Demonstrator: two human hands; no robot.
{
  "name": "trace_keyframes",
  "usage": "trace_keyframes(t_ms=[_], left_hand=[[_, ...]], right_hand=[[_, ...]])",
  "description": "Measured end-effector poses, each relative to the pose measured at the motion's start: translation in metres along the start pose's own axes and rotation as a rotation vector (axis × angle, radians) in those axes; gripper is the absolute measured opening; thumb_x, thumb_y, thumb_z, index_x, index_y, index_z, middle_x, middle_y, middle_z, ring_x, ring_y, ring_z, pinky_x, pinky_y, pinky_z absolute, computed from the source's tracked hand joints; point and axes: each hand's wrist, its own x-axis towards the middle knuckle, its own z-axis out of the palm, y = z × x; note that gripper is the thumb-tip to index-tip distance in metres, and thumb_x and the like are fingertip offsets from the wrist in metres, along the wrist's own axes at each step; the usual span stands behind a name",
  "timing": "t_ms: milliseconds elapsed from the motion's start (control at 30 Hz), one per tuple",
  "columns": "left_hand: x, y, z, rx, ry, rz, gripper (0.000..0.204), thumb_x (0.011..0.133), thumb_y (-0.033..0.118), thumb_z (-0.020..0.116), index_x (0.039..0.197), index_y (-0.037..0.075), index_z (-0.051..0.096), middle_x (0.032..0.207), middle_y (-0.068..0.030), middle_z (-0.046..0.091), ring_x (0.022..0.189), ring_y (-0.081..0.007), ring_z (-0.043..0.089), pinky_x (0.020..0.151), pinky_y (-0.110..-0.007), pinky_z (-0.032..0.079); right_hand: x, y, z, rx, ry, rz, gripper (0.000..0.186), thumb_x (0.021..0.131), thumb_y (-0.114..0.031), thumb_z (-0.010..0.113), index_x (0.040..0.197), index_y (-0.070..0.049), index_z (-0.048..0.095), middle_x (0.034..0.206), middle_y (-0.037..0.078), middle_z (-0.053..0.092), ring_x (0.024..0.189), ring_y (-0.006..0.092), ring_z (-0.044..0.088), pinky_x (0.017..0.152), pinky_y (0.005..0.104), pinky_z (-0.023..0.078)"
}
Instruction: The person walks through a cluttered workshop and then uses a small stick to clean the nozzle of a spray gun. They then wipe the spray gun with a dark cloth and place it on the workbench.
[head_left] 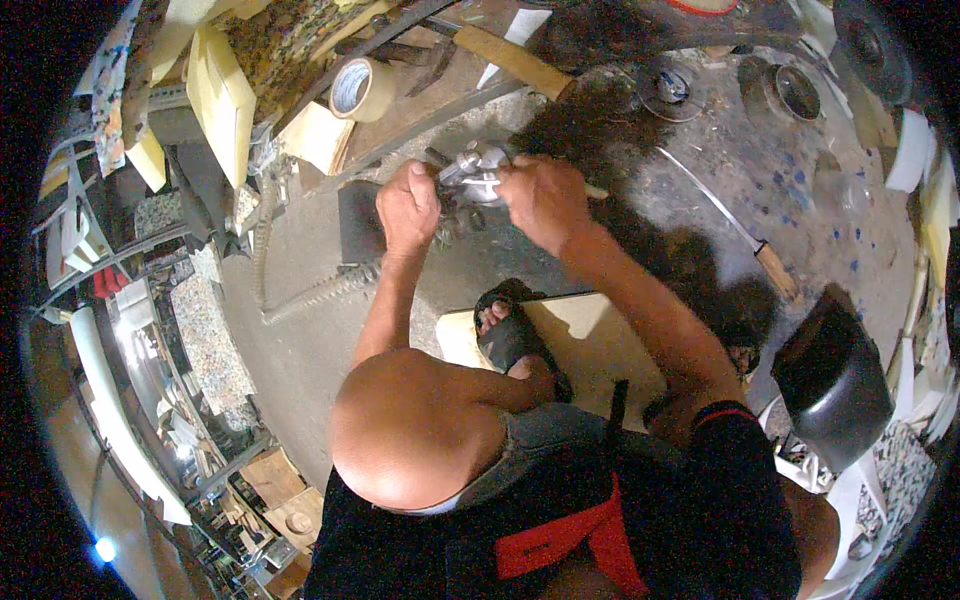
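Note:
Out over the floor, between my two hands, is a silvery metal tool [476, 172] with rounded parts; its exact kind is too blurred to make out. My left hand [408, 210] is closed in a fist at its left side, thumb on top, gripping it. From the right, my right hand [545, 203] has its fingers curled round the other side of the metal. A short pale stick end [596, 190] pokes out beyond the right knuckles. Under the hands, small dark and metallic parts [460, 222] show only partly.
A roll of tape [362, 90] and a wooden-handled hammer [515, 62] lie ahead. A long knife [735, 218] rests on the stained surface at right, near a black curved piece [833, 380]. A coiled hose [262, 255] runs along the left floor. My sandaled foot [508, 335] is on a pale board [590, 340].

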Motion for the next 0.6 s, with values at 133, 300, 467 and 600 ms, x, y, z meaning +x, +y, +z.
trace_keyframes(t_ms=[133,300,467,600], left_hand=[[0.0,-0.003,0.001,-0.012,0.019,-0.003,0.042,0.095,0.032,0.037,0.078,0.001,0.06,0.07,-0.0212,0.059,0.067,-0.0413,0.058,0.062,-0.044,0.046],[-0.001,-0.005,0.002,0.009,0.02,0.01,0.043,0.095,0.032,0.036,0.078,0.002,0.061,0.07,-0.0205,0.059,0.067,-0.0419,0.058,0.062,-0.046,0.046],[0.0,-0.004,0.003,0.008,0.032,0.013,0.042,0.095,0.031,0.036,0.08,0.002,0.063,0.069,-0.021,0.059,0.067,-0.0423,0.059,0.061,-0.047,0.045],[0.001,-0.003,0.003,0.006,0.025,0.014,0.042,0.095,0.03,0.036,0.081,0.002,0.063,0.07,-0.0214,0.06,0.067,-0.0426,0.059,0.061,-0.047,0.046]], right_hand=[[0.012,0.024,-0.018,-0.104,-0.102,0.005,0.014,0.082,-0.026,0.061,0.08,-0.013,0.066,0.078,0.011,0.063,0.07,0.0307,0.064,0.06,0.0432,0.052],[0.004,0.026,-0.028,-0.051,-0.005,0.004,0.014,0.081,-0.026,0.063,0.077,-0.012,0.066,0.076,0.01,0.062,0.07,0.0318,0.064,0.062,0.0433,0.052],[0.017,0.012,-0.017,-0.011,-0.073,-0.089,0.014,0.079,-0.026,0.063,0.075,-0.013,0.066,0.075,0.009,0.062,0.073,0.0309,0.064,0.066,0.0441,0.051],[0.018,0.031,-0.02,0.072,-0.005,-0.006,0.017,0.08,-0.029,0.063,0.077,-0.013,0.068,0.073,0.011,0.061,0.07,0.0332,0.063,0.063,0.0452,0.05]])
